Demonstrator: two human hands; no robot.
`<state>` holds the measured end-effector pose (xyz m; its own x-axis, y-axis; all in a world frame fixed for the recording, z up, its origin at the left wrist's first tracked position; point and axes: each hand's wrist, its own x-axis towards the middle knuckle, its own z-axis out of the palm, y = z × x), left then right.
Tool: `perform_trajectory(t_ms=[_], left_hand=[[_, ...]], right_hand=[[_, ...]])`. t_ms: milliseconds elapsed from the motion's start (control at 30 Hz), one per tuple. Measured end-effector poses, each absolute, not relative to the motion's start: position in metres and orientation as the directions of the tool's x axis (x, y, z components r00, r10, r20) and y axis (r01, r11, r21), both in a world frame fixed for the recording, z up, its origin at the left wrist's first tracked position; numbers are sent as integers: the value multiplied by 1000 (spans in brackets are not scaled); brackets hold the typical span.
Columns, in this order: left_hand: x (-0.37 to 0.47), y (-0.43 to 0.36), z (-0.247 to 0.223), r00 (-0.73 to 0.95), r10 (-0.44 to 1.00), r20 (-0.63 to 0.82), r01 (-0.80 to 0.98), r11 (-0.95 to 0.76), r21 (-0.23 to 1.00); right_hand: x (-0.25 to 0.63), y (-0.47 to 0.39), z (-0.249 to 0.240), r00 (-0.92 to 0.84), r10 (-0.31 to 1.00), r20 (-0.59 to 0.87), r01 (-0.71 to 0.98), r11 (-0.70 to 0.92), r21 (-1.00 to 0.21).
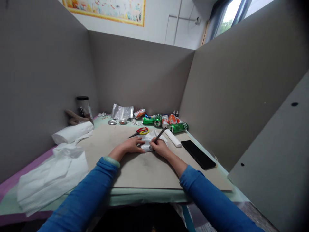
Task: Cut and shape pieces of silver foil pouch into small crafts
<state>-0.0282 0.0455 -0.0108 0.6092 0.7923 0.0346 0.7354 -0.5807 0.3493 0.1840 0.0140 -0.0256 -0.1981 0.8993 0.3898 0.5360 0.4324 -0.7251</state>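
My left hand (132, 144) lies with its fingers spread, the tips resting on the left edge of a small silvery sheet (146, 146), perhaps thin metal. Closed around a dark, slim pen-like tool (159, 136), my right hand (160, 147) rests on the right part of that sheet. The tool slants up and to the right; its lower tip is too small to make out. White tissue (154, 133) lies just behind the sheet. Beyond my left hand are scissors (141, 131) with red and yellow handles.
Under my hands is a beige board (145, 174). A white roll (173, 138) and black phone-like slab (198, 154) lie right. Several cans (178, 128), some cut, and a silver sheet (122, 112) stand behind. Paper towel (55, 170) and a jar (84, 108) are left. Grey panels (142, 71) enclose the table.
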Motion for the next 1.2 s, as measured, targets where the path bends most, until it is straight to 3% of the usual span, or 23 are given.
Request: perform_trajectory(t_ms=[400,1200], left_hand=[[-27,44,-9,604,797,24,733,-568,374],[-27,43,-9,602,798,20,743,-569,353]], right_hand=[[181,8,-19,-220,891,396,603,443,-663],[183,11,-22,-259,884,390,568,466,-679]])
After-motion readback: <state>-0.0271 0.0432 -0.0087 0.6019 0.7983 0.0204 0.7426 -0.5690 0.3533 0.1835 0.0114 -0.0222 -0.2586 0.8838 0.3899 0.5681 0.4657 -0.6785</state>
